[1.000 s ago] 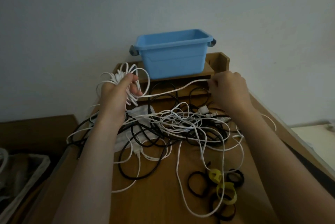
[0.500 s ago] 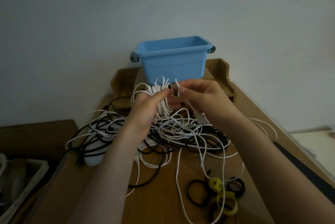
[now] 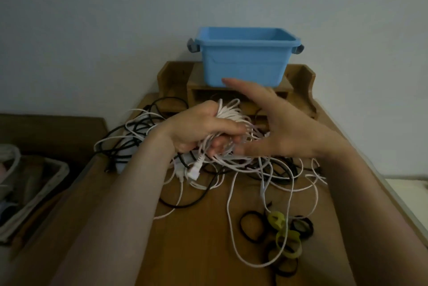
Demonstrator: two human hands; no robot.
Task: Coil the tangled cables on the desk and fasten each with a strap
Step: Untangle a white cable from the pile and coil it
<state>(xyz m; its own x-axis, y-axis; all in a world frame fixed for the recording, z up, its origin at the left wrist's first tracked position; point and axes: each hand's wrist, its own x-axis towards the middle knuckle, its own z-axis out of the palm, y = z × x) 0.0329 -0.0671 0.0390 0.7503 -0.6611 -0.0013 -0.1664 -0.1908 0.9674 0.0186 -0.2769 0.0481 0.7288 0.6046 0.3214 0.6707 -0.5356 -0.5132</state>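
In front of the blue bin [image 3: 243, 63], the left hand [image 3: 199, 128] was clamped round a white cable coil [image 3: 231, 111]; the right hand [image 3: 284, 132] hovered beside it, fingers spread apart.

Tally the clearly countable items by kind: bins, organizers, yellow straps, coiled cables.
Blue bin: 1
Wooden organizer: 1
Yellow straps: 2
White cable coil, gripped by left hand: 1
Total: 5
Black straps overlap; uncounted.

My right hand [image 3: 284, 132] has let go of the white cable [image 3: 231, 113] and now spreads open beside its coiled loops, which my left hand [image 3: 199, 128] has carried from the desk's [image 3: 196, 239] left edge toward the middle.
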